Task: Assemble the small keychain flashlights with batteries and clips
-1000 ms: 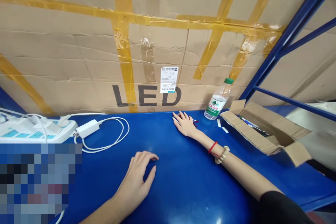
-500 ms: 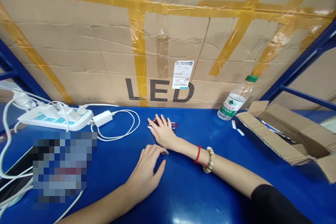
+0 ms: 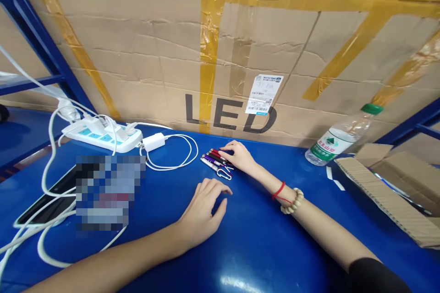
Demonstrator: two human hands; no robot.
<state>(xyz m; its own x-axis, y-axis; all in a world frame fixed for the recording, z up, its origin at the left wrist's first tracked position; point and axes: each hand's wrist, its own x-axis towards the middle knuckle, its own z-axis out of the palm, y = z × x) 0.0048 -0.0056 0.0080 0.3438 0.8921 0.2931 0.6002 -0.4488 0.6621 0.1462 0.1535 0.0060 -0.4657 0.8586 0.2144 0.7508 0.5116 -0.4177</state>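
Note:
Several small pen-shaped keychain lights lie side by side on the blue table, among them a silver one (image 3: 208,163), a purple one (image 3: 213,160) and a red one (image 3: 215,152). A silver carabiner clip (image 3: 224,174) sits at their near end. My right hand (image 3: 239,154) is at the right of the row, its fingers curled down and pinched at the red light; part of the row is hidden under them. Closer to me, my left hand (image 3: 206,203) rests on the table, empty, with thumb and fingers apart.
A big taped cardboard box (image 3: 137,64) stands along the back. To the left are a white power strip (image 3: 118,144), a charger (image 3: 154,142), loose cables and a dark phone (image 3: 51,197). At right stand a water bottle (image 3: 335,142) and an open carton (image 3: 381,192).
My right hand has slid off the top of the lights to their right side, uncovering most of the row, and its fingers have curled. The view has shifted left; my left hand keeps its pose.

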